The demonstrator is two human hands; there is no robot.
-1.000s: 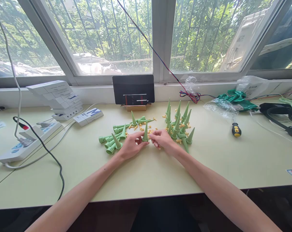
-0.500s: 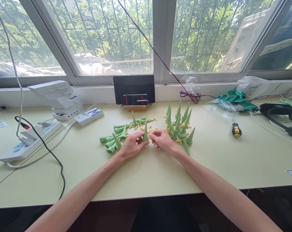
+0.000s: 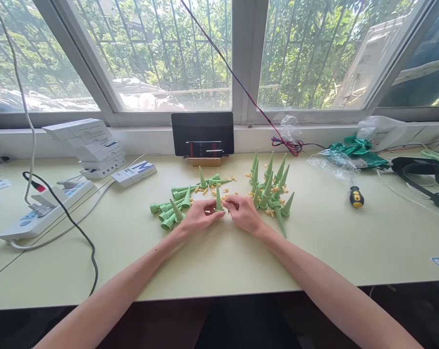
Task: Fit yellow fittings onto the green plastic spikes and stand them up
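Note:
My left hand (image 3: 201, 215) grips a green plastic watering spike (image 3: 218, 198) near its base, point up. Beside it, my right hand (image 3: 244, 212) is closed in a pinch at the spike's side; a small yellow piece seems to be at its fingertips, mostly hidden. Left of my left hand lie several green spikes (image 3: 170, 217), some flat and some upright. Behind both hands, small yellow valves (image 3: 204, 192) are scattered. To the right of my right hand stands a cluster of spikes (image 3: 266, 191) with yellow valves fitted at their sides.
At the back, a tablet (image 3: 203, 131) with a phone (image 3: 205, 149) before it leans by the window. White boxes (image 3: 99, 150) and a power strip (image 3: 59, 211) are on the left. A screwdriver (image 3: 356, 196), green plastic bag (image 3: 361, 150) and black headset (image 3: 423, 177) lie right.
My right hand's fingers have drawn in slightly against the side of the spike. My left hand keeps its hold, and the spike stays upright.

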